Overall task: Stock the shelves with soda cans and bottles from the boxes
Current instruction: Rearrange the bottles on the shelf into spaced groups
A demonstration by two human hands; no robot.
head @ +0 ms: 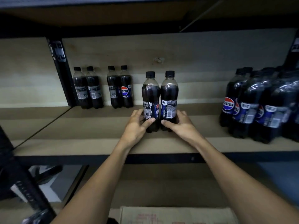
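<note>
Two dark cola bottles with black caps stand upright side by side on the brown shelf board [90, 126], near its middle. My left hand [137, 125] grips the lower part of the left bottle [150, 94]. My right hand [182, 125] grips the base of the right bottle [169, 92]. Both bottles touch each other and rest on the shelf. Several more bottles of the same kind [103, 89] stand in two pairs against the back wall at the left.
A shrink-wrapped pack of cola bottles [262, 104] fills the shelf's right end. A black upright post [61, 73] bounds the bay on the left. The upper shelf [113, 13] hangs overhead. A cardboard box [174, 215] sits below, at the bottom edge.
</note>
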